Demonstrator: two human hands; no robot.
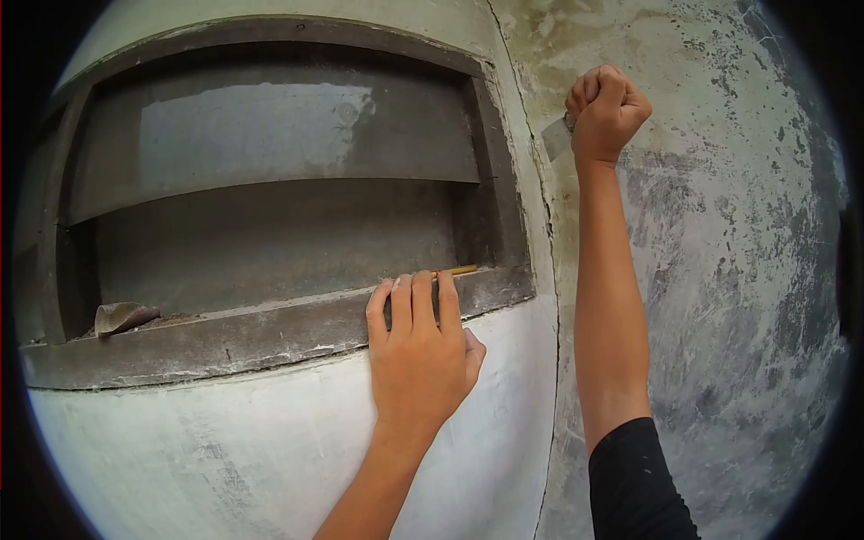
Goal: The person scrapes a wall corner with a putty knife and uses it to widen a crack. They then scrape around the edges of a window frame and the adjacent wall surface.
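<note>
The scene is viewed by one head-worn camera, pointed forward at a wall [720, 270] and window ledge [225, 342] from close range, with the left hand [418, 351] and right hand [605, 112] kept in frame.

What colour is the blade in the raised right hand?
Dull grey metal; the blade shows beside the right hand in the head view.

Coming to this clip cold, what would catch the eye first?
The right hand, raised in a fist at upper right, grips a scraper whose blade meets the mottled wall. Lower down, the left hand rests its fingers on the grey ledge of a louvred opening, over a thin yellow stick.
</note>
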